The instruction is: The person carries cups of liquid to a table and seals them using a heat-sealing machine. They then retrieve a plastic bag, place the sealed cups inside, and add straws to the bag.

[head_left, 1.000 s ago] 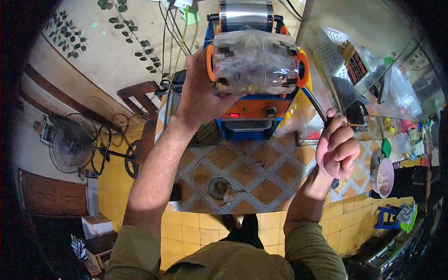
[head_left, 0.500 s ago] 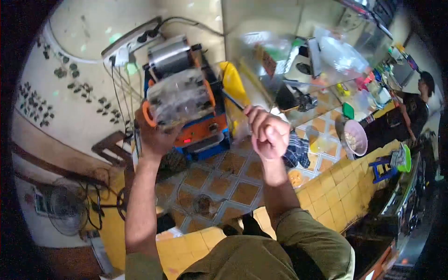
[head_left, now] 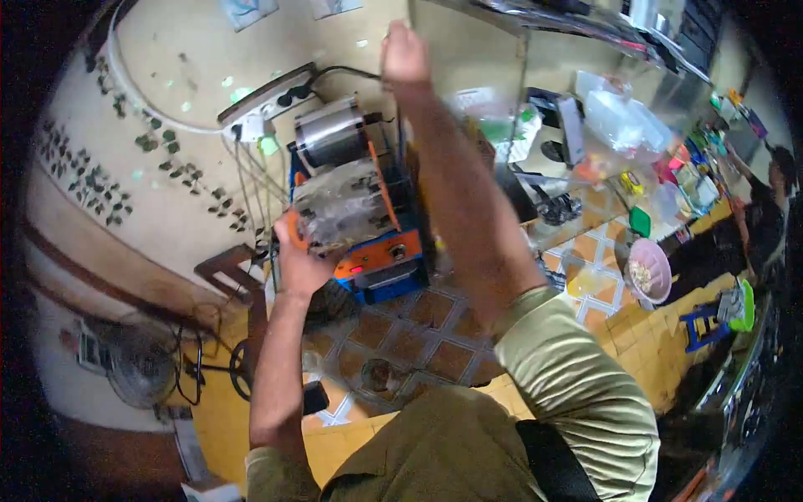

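The left hand [head_left: 303,261] clasps the lower left end of the film roll [head_left: 339,207] on the front of the blue and orange sealing machine [head_left: 381,251]; the roll's long axis runs side to side, tilted up toward the right. The right hand [head_left: 405,52] is raised high, closed in a fist, its contents hidden. The machine stands on a patterned tile counter [head_left: 435,314] by a cream wall [head_left: 167,125].

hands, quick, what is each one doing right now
Left hand: gripping the side of the film roll on the sealing machine.
Right hand: raised high, closed in a fist; contents cannot be told.
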`<state>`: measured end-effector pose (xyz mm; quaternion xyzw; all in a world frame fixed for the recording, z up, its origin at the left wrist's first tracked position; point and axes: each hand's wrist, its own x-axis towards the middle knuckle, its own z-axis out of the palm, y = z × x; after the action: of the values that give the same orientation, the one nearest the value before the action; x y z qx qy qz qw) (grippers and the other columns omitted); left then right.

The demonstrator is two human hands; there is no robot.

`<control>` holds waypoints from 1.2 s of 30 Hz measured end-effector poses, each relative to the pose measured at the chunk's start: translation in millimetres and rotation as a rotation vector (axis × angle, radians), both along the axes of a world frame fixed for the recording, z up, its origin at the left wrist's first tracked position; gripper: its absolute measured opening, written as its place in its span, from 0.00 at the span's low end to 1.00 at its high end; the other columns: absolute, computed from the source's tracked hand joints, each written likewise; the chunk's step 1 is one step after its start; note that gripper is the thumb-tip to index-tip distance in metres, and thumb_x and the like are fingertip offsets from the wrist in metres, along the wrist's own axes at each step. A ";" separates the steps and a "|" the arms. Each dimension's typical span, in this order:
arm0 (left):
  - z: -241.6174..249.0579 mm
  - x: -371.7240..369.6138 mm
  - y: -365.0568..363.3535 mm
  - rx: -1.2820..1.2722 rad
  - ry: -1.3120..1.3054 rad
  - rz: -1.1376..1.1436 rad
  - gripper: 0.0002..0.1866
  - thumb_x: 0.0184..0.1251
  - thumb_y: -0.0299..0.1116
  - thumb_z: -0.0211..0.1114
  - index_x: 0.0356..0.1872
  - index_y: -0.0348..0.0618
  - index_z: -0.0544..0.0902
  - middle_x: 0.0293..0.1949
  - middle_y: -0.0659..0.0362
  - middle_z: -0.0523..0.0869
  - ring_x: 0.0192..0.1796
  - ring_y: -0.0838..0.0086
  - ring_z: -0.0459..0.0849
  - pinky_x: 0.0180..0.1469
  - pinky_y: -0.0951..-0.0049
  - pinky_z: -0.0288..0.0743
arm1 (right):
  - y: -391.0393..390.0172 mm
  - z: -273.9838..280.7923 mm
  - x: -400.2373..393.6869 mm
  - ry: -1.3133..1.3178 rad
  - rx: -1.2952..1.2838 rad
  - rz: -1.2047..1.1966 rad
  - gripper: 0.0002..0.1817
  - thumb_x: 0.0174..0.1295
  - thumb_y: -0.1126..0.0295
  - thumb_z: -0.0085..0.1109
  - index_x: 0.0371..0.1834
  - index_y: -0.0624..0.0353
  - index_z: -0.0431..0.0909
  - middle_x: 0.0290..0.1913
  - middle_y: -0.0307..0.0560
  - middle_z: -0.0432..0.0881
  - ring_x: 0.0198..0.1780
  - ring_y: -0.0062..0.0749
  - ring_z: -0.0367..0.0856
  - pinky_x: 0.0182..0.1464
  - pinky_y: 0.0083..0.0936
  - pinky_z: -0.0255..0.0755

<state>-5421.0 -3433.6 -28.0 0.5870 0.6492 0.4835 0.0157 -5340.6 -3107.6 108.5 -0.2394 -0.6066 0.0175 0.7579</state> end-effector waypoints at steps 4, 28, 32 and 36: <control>13.0 1.5 -8.8 -0.066 0.127 0.122 0.50 0.37 0.28 0.81 0.65 0.36 0.60 0.56 0.53 0.65 0.60 0.62 0.74 0.60 0.68 0.75 | 42.4 -18.0 -31.0 -0.434 -0.546 0.273 0.29 0.72 0.52 0.33 0.39 0.69 0.77 0.42 0.71 0.80 0.47 0.62 0.80 0.53 0.52 0.71; 3.2 -29.0 -8.8 0.270 0.364 -0.086 0.59 0.35 0.45 0.80 0.70 0.37 0.56 0.60 0.44 0.68 0.60 0.47 0.68 0.65 0.53 0.62 | -276.4 -408.3 72.3 0.415 -1.792 1.268 0.18 0.65 0.48 0.55 0.44 0.49 0.75 0.37 0.40 0.81 0.41 0.37 0.75 0.47 0.42 0.69; 2.6 -29.5 -17.3 0.222 0.241 -0.101 0.61 0.36 0.44 0.81 0.71 0.34 0.53 0.55 0.42 0.68 0.58 0.48 0.70 0.61 0.58 0.68 | -315.9 -409.6 109.6 0.461 -1.861 1.221 0.16 0.66 0.50 0.53 0.43 0.51 0.74 0.40 0.44 0.80 0.40 0.38 0.77 0.44 0.40 0.72; -1.8 -26.4 -30.0 0.184 0.191 -0.129 0.61 0.39 0.45 0.80 0.73 0.39 0.50 0.69 0.37 0.53 0.69 0.43 0.60 0.71 0.59 0.60 | -357.2 -411.1 144.7 0.461 -1.888 1.187 0.15 0.65 0.49 0.56 0.39 0.49 0.75 0.39 0.43 0.82 0.40 0.37 0.79 0.45 0.37 0.72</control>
<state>-5447.3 -3463.6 -29.8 0.6698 0.5615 0.4810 -0.0692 -5195.8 -3464.8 -302.6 -0.3804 -0.2150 0.8668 0.2402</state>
